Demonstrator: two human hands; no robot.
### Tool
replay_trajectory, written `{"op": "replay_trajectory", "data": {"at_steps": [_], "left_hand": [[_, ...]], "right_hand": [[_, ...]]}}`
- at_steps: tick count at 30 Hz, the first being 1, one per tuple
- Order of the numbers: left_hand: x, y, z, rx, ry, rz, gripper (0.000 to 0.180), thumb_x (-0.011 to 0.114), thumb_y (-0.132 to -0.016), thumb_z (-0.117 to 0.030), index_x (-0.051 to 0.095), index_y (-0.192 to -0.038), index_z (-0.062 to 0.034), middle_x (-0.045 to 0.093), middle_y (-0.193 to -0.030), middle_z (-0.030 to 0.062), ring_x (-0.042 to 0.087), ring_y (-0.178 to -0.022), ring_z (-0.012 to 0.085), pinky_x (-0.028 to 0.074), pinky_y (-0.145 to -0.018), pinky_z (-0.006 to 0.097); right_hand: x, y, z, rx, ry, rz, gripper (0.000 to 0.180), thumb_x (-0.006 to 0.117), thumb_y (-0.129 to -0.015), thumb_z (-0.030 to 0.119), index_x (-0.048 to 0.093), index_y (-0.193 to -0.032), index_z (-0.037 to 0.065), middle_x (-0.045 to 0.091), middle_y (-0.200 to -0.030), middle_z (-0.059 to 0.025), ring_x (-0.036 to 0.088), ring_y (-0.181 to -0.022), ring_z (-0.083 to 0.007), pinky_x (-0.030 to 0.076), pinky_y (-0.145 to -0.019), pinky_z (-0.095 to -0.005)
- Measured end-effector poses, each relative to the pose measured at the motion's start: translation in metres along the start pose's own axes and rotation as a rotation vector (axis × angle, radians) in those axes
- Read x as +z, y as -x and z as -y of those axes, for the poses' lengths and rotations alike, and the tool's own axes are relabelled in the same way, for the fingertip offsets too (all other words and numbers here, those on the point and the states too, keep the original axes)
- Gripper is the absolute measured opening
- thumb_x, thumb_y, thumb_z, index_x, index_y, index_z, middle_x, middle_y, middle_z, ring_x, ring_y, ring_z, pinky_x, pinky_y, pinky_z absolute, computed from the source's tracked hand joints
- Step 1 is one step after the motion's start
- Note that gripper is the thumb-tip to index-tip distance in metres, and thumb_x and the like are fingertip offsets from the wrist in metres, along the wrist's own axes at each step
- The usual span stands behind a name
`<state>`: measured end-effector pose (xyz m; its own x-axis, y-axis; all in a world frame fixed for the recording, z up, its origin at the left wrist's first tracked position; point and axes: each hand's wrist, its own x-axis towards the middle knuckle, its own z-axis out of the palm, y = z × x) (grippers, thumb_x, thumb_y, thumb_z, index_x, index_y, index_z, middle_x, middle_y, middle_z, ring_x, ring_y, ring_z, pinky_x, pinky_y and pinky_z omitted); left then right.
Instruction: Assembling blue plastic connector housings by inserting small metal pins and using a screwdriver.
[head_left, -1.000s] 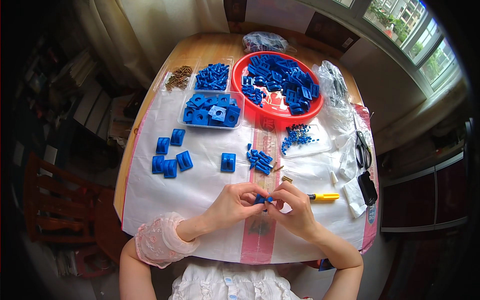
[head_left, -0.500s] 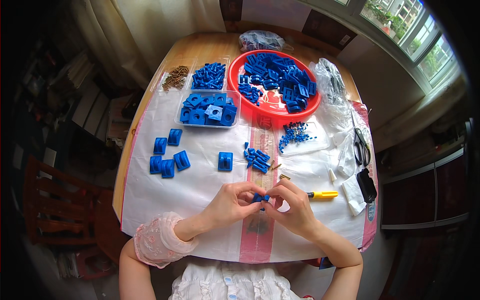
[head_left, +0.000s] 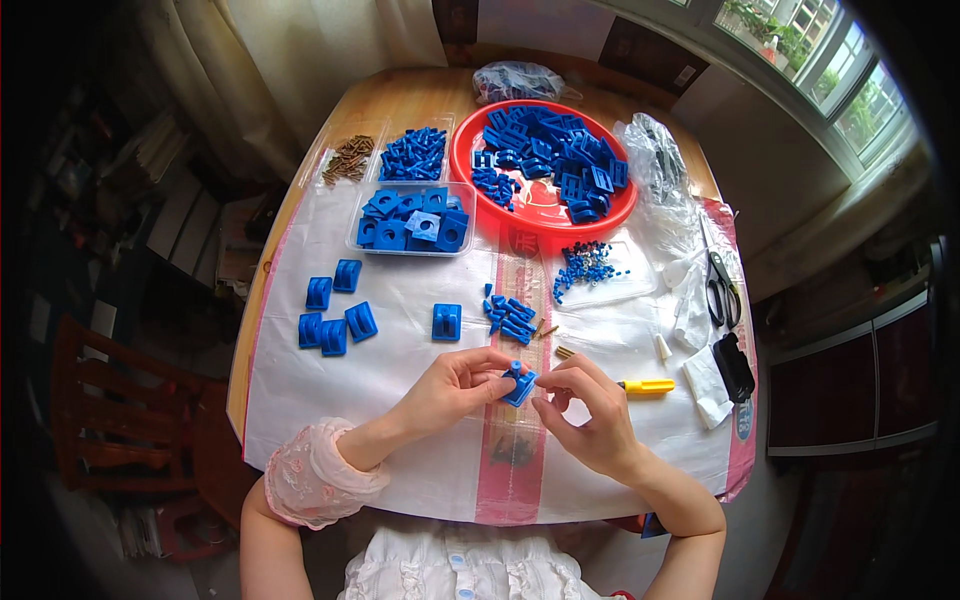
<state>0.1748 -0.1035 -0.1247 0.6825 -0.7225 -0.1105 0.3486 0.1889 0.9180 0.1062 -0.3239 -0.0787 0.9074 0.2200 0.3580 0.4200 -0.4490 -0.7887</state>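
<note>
My left hand (head_left: 455, 392) pinches a blue plastic part (head_left: 519, 388) between thumb and fingers, above the table's middle. A small round peg stands up from that part. Beside it is my right hand (head_left: 592, 418), its index fingertip close to the part's edge and its thumb apart; nothing shows between them. Whether that fingertip touches the part is hard to tell. Just beyond my hands lie several blue pegs (head_left: 511, 320) and a few brass-coloured pins (head_left: 565, 352). A blue block with a curved top (head_left: 447, 322) sits to their left.
Several more curved blue blocks (head_left: 333, 337) lie at left. Behind them are a clear tub of square blue plates (head_left: 391, 237), blue pegs (head_left: 413, 155) and brown screws (head_left: 350, 158). A red basin (head_left: 546, 215) holds blue parts. At right are a yellow-handled tool (head_left: 648, 387) and scissors (head_left: 722, 292).
The blue part has turned in my left hand, so its upright peg now shows. My right hand's thumb and index finger have drawn back from it and parted.
</note>
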Motion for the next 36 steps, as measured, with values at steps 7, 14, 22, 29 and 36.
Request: {"op": "replay_trajectory", "data": {"at_steps": [7, 14, 22, 29, 36], "left_hand": [[-0.011, -0.002, 0.001, -0.062, 0.142, 0.028, 0.024, 0.061, -0.106, -0.014, 0.066, -0.128, -0.0071, 0.071, -0.127, 0.0091, 0.067, -0.116, 0.0151, 0.057, -0.098, 0.032], [-0.020, 0.001, 0.000, -0.050, 0.306, 0.140, 0.024, 0.061, -0.106, -0.018, 0.065, -0.128, -0.0096, 0.068, -0.132, 0.0110, 0.066, -0.121, 0.0185, 0.053, -0.105, 0.036], [-0.015, 0.002, -0.007, -0.083, 0.374, 0.146, 0.022, 0.061, -0.105, -0.017, 0.068, -0.122, -0.0061, 0.063, -0.136, 0.0266, 0.063, -0.126, 0.0239, 0.048, -0.110, 0.037], [-0.014, 0.002, -0.009, -0.115, 0.375, 0.188, 0.021, 0.060, -0.106, -0.019, 0.066, -0.121, -0.0062, 0.062, -0.138, 0.0248, 0.063, -0.124, 0.0210, 0.049, -0.108, 0.034], [-0.014, 0.001, -0.010, -0.110, 0.370, 0.245, 0.022, 0.061, -0.106, -0.019, 0.062, -0.124, -0.0067, 0.065, -0.136, 0.0181, 0.061, -0.130, 0.0220, 0.049, -0.109, 0.036]], "right_hand": [[-0.001, 0.005, 0.008, -0.124, -0.031, -0.047, 0.034, 0.068, -0.086, -0.014, 0.067, -0.119, -0.004, 0.064, -0.098, -0.0138, 0.067, -0.081, -0.0212, 0.056, -0.068, -0.0303], [-0.008, 0.007, 0.019, -0.200, -0.050, -0.070, 0.037, 0.065, -0.088, -0.017, 0.068, -0.122, -0.004, 0.067, -0.103, -0.0160, 0.071, -0.084, -0.0230, 0.058, -0.069, -0.0299], [-0.003, 0.015, 0.011, -0.133, -0.129, -0.119, 0.045, 0.071, -0.089, -0.011, 0.061, -0.132, -0.002, 0.073, -0.099, -0.0146, 0.073, -0.082, -0.0222, 0.060, -0.072, -0.0319], [0.001, 0.020, 0.000, -0.090, -0.124, -0.114, 0.045, 0.069, -0.091, -0.013, 0.049, -0.129, -0.001, 0.073, -0.093, -0.0150, 0.075, -0.080, -0.0188, 0.062, -0.072, -0.0306], [0.004, 0.019, 0.000, -0.064, -0.160, -0.144, 0.042, 0.072, -0.089, -0.010, 0.057, -0.127, -0.002, 0.072, -0.091, -0.0137, 0.073, -0.078, -0.0200, 0.059, -0.070, -0.0318]]}}
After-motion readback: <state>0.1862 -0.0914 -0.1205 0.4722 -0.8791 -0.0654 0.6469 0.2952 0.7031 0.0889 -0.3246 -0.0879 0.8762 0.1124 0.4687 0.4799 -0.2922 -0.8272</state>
